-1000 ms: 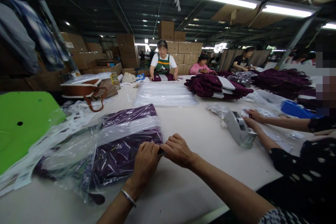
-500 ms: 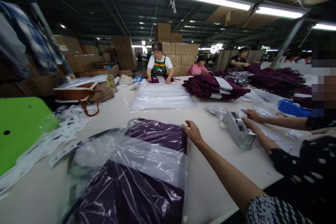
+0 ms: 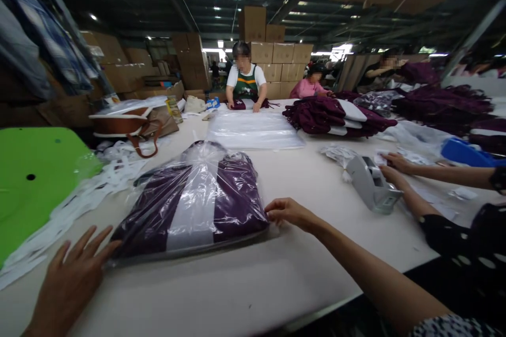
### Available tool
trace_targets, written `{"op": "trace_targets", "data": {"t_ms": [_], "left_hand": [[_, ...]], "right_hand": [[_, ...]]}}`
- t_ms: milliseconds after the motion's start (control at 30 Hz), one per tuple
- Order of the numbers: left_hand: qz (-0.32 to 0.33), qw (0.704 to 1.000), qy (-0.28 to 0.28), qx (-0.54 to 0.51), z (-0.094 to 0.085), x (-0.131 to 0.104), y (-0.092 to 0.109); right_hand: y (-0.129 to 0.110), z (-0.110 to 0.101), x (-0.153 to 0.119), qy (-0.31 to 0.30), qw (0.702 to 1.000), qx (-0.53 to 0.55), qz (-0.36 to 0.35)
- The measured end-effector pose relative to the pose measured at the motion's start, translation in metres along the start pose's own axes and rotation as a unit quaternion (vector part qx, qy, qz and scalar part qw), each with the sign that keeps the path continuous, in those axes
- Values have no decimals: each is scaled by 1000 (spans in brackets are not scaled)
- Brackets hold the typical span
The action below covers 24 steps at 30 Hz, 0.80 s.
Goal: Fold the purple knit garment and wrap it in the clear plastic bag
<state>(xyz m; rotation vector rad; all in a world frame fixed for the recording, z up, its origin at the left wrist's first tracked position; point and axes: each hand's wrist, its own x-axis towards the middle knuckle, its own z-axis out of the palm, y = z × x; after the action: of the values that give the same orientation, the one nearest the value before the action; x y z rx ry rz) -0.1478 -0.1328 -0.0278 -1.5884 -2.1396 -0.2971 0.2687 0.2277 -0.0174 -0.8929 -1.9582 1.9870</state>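
A folded dark purple garment [image 3: 237, 189] with a pale grey band lies flat on the table inside a clear plastic bag [image 3: 193, 168], its surface creased and shiny. At the bag's near left corner is my left hand [image 3: 75, 274], open with fingers spread, the fingertips at the plastic edge. My right hand [image 3: 288, 212] is at the right corner, its fingers curled and closed on the bag's edge. Farther back on the table lies a stack of clear flat plastic bags [image 3: 255, 131].
A grey tape dispenser [image 3: 371, 184] stands to the right, beside a co-worker's hands [image 3: 395, 168]. Purple garments [image 3: 336, 116] are piled behind it. White strips [image 3: 79, 210] and a green board [image 3: 35, 179] lie left. Across the table a person in a green apron [image 3: 245, 84] handles a garment.
The bagged garment has turned, so its grey band now runs away from me, and it lies flatter and farther off. My left hand has come into view. My right hand appears lower.
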Motion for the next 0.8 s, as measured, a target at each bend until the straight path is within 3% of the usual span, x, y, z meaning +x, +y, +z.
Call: {"op": "trace_targets", "data": {"t_ms": [100, 200, 233, 300, 433, 533, 633, 800], "left_hand": [[47, 998, -1, 48, -4, 35, -20], [11, 994, 17, 104, -12, 68, -9], [-2, 993, 28, 113, -14, 78, 7], [-26, 994, 58, 86, -15, 94, 57], [77, 988, 52, -119, -10, 106, 193], [114, 977, 6, -180, -6, 104, 269], [91, 979, -22, -182, -4, 101, 299], [65, 982, -17, -176, 7, 92, 305]], "right_hand": [[-3, 18, -14, -48, 998, 46, 5], [3, 24, -27, -39, 999, 28, -6], [8, 25, -31, -28, 1000, -1, -13], [17, 29, -37, -9, 996, -84, -40], [30, 45, -37, 50, 952, -252, -169], [34, 50, -26, 77, 921, -289, -249], [35, 44, -15, 65, 908, -297, -289], [35, 33, 0, 72, 856, -376, -348]]}}
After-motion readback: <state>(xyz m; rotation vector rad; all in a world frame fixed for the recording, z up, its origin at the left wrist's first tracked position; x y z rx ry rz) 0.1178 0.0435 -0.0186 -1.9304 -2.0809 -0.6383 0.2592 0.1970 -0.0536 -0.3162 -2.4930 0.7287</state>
